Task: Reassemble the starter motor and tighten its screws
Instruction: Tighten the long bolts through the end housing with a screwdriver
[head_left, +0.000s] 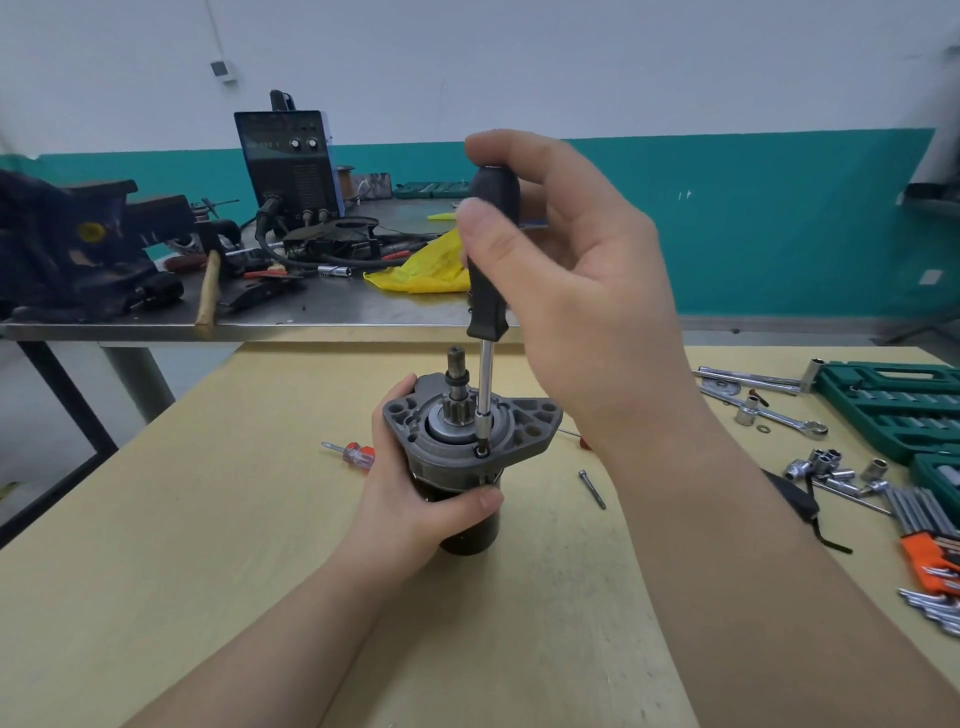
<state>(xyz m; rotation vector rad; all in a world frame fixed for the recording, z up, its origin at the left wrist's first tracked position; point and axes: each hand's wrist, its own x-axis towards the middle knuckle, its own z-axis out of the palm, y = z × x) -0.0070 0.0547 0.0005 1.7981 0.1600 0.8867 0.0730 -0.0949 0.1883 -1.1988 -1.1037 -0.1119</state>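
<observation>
The starter motor (524, 426) stands upright on the wooden table (260, 519), its grey flanged end cap and pinion shaft facing up. My left hand (410, 493) grips the motor's black body from the left. My right hand (566, 291) holds the black handle of a screwdriver (488, 291) held vertically. Its steel shaft runs down to a screw (481, 451) in the front of the end cap. A loose long bolt (592, 488) lies on the table to the right of the motor.
A small red-handled screwdriver (353, 453) lies left of the motor. Sockets, wrenches, hex keys and green tool cases (893, 405) crowd the table's right side. Behind stands a metal bench (311, 306) with a welder (288, 161), a vise and a yellow bag (423, 265).
</observation>
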